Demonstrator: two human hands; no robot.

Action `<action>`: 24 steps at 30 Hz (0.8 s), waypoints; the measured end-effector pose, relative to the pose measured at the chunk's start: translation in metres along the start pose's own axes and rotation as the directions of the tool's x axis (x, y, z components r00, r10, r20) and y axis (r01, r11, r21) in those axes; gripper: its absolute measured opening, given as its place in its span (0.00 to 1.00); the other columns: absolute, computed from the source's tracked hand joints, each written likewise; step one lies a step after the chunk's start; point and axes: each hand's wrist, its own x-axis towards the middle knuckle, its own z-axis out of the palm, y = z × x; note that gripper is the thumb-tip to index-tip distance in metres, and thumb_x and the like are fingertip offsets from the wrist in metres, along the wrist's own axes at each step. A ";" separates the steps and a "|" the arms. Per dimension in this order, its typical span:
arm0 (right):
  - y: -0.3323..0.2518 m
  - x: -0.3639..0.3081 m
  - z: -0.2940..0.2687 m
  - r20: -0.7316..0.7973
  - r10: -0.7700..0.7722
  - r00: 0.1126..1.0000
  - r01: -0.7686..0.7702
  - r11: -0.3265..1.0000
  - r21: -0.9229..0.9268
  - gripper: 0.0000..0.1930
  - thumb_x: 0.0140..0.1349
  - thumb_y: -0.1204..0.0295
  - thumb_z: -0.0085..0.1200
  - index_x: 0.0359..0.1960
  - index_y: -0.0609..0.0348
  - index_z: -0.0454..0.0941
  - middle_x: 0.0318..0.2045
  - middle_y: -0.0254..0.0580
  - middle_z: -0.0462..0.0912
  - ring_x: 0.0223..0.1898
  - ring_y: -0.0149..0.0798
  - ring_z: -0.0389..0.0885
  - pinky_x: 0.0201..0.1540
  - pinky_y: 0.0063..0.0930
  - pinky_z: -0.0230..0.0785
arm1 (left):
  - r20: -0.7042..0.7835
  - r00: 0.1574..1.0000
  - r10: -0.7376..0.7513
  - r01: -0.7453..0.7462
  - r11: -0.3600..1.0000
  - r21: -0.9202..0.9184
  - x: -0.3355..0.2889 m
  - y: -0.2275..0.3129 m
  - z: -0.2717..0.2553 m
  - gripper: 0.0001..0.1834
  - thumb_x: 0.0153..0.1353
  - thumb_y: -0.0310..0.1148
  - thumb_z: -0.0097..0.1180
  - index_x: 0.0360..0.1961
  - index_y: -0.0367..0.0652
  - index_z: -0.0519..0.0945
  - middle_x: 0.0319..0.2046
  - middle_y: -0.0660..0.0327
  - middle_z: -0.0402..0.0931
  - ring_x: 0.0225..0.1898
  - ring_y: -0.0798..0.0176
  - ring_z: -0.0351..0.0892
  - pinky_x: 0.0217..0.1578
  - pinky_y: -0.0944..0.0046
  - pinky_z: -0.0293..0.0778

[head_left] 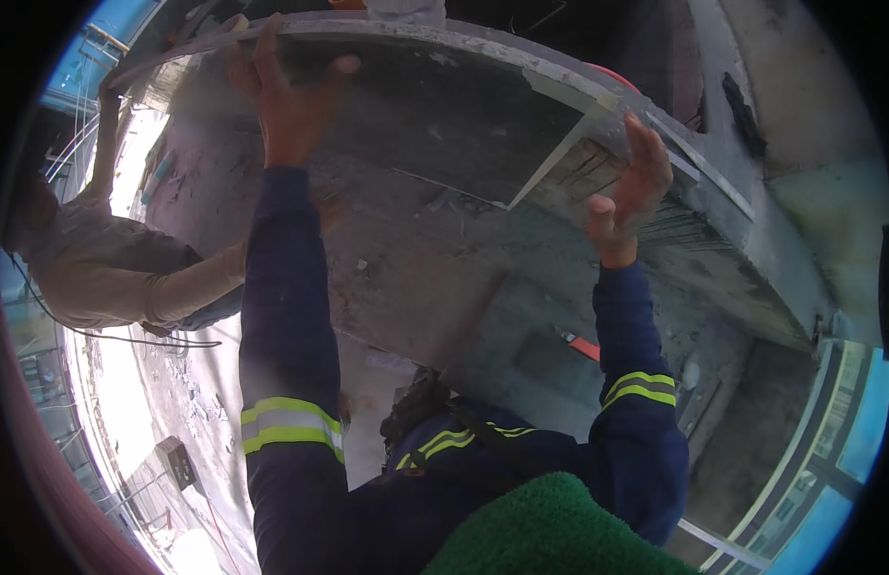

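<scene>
A large dark grey panel (435,105) with a pale, rough edge spans the upper part of the head view. Against its left part my left hand (296,105) is raised, fingers stretched up to the upper edge and thumb spread out; the hand is slightly blurred. My right hand (634,192) is held up by the panel's right corner, beside a concrete ledge (722,216). Its fingers are extended and the thumb stands apart, with nothing in the hand. Whether its fingertips touch the panel or the ledge, I cannot tell.
At the left a co-worker (128,268) in a light brown top reaches up toward the panel's left end. A cutter-like tool with an orange-red handle (585,347) lies on a grey board (502,335) below. Debris dots the floor; a dark box (176,463) stands lower left.
</scene>
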 end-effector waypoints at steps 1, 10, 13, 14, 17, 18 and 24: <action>0.007 0.006 0.007 -0.014 -0.023 1.000 0.025 0.992 0.126 0.56 0.58 0.38 0.75 0.75 0.67 0.62 0.66 0.55 0.77 0.69 0.51 0.77 0.68 0.44 0.75 | 0.004 1.000 0.018 -0.018 1.000 -0.002 -0.002 -0.004 0.001 0.60 0.56 0.52 0.82 0.82 0.51 0.57 0.82 0.40 0.40 0.83 0.38 0.39 0.65 0.41 0.76; 0.050 0.028 0.046 0.154 -0.282 0.947 0.261 0.954 0.145 0.69 0.48 0.40 0.83 0.80 0.62 0.48 0.70 0.67 0.71 0.69 0.59 0.77 0.68 0.48 0.75 | 0.016 0.999 0.028 -0.030 0.994 0.102 0.007 -0.007 0.003 0.61 0.50 0.50 0.86 0.81 0.64 0.59 0.80 0.40 0.30 0.82 0.33 0.38 0.69 0.36 0.73; 0.034 0.039 0.027 0.119 -0.267 0.956 0.229 0.938 0.260 0.70 0.48 0.41 0.84 0.81 0.60 0.46 0.71 0.69 0.70 0.70 0.62 0.76 0.71 0.52 0.74 | 0.022 1.000 0.005 -0.006 1.000 0.026 0.008 -0.021 -0.001 0.59 0.52 0.51 0.85 0.80 0.63 0.60 0.79 0.43 0.30 0.80 0.35 0.41 0.65 0.38 0.78; 0.030 0.039 0.031 0.052 -0.265 0.963 0.240 0.927 0.289 0.69 0.47 0.42 0.84 0.80 0.61 0.49 0.71 0.69 0.70 0.70 0.61 0.77 0.70 0.51 0.74 | 0.035 0.999 0.018 -0.019 0.999 0.041 0.007 -0.030 -0.002 0.58 0.53 0.52 0.85 0.80 0.63 0.60 0.79 0.43 0.30 0.80 0.36 0.41 0.64 0.39 0.79; 0.020 0.029 0.052 0.099 -0.134 0.986 0.121 0.985 0.125 0.62 0.48 0.45 0.84 0.76 0.65 0.58 0.70 0.65 0.73 0.68 0.58 0.79 0.69 0.48 0.76 | 0.011 0.995 0.097 -0.097 0.995 -0.008 0.014 -0.054 0.000 0.57 0.55 0.54 0.83 0.80 0.62 0.60 0.78 0.43 0.29 0.80 0.38 0.39 0.61 0.41 0.81; 0.014 0.019 0.057 0.088 -0.075 0.993 0.062 0.988 0.142 0.60 0.50 0.46 0.84 0.76 0.66 0.60 0.70 0.64 0.74 0.68 0.57 0.80 0.69 0.47 0.75 | 0.015 0.992 0.124 -0.125 0.991 0.054 0.014 -0.058 0.000 0.55 0.58 0.53 0.81 0.79 0.59 0.59 0.78 0.41 0.30 0.80 0.37 0.37 0.63 0.40 0.77; 0.022 0.044 0.032 0.339 -0.076 0.938 0.010 0.982 0.190 0.70 0.47 0.45 0.86 0.81 0.66 0.50 0.75 0.63 0.66 0.74 0.58 0.71 0.76 0.52 0.64 | 0.020 0.970 0.243 -0.241 0.939 0.247 0.022 -0.046 -0.004 0.44 0.73 0.54 0.66 0.78 0.44 0.59 0.77 0.33 0.36 0.79 0.34 0.34 0.75 0.37 0.51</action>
